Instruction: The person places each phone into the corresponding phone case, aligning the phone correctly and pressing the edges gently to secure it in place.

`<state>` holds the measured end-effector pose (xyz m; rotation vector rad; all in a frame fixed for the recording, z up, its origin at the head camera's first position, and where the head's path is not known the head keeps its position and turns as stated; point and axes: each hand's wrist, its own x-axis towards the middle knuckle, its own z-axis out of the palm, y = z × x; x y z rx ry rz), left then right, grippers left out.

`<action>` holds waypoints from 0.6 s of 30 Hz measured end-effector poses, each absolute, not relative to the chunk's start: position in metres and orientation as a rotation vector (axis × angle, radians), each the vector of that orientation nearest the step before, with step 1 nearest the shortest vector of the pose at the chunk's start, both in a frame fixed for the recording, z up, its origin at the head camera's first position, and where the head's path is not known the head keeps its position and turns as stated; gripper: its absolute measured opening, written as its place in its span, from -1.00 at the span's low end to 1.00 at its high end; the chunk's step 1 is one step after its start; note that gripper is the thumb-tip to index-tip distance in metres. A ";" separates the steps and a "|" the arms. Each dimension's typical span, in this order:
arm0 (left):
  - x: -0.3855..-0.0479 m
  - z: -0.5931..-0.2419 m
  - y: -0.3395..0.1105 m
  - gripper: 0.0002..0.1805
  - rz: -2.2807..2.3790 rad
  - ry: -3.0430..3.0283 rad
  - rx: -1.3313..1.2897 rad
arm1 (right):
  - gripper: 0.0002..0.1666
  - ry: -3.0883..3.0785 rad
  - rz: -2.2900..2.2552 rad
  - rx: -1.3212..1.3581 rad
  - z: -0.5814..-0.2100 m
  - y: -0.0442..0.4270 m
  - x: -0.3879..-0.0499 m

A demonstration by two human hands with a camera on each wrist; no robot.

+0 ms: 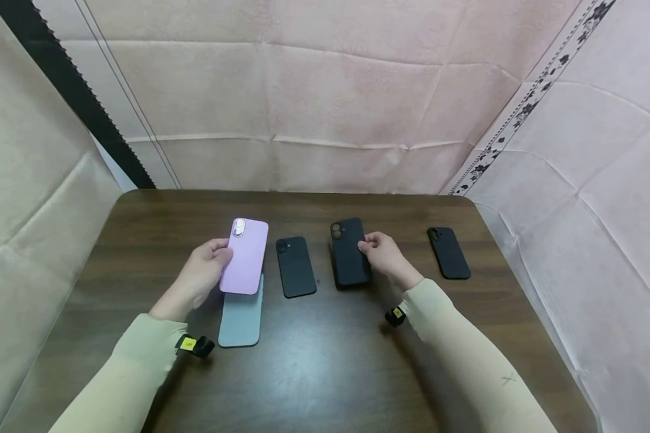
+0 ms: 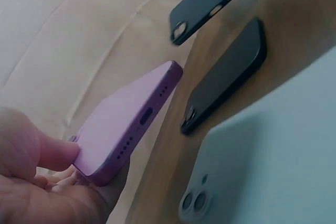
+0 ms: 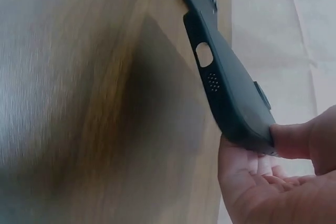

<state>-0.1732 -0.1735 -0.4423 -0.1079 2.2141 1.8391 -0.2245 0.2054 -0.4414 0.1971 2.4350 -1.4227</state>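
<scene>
In my left hand (image 1: 208,264) is a purple phone case (image 1: 245,255), pinched along its left edge between thumb and fingers. It is raised and tilted over a light blue phone case (image 1: 240,322) lying on the table, hiding its upper part. I cannot tell if a phone sits inside the purple one. My right hand (image 1: 387,255) pinches the right edge of a black phone case (image 1: 351,252). Light shows through its port opening in the right wrist view. A smaller dark phone case (image 1: 296,267) lies between the two hands.
Another black phone case (image 1: 448,252) lies toward the right side of the brown wooden table (image 1: 314,385). Pale creased cloth (image 1: 314,102) hangs behind the table and along both sides. A black wrist camera (image 1: 201,346) is strapped to the left sleeve.
</scene>
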 end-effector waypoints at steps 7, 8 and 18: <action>-0.168 -0.445 -0.156 -0.50 1.826 2.200 -0.081 | -0.66 2.299 -1.605 0.148 -0.441 0.188 -0.218; -0.168 -0.445 -0.154 -0.50 1.829 2.192 -0.078 | -0.66 2.273 -1.624 0.141 -0.440 0.185 -0.216; -0.168 -0.451 -0.131 -0.56 1.848 2.135 -0.097 | -0.69 2.041 -1.785 0.079 -0.431 0.161 -0.203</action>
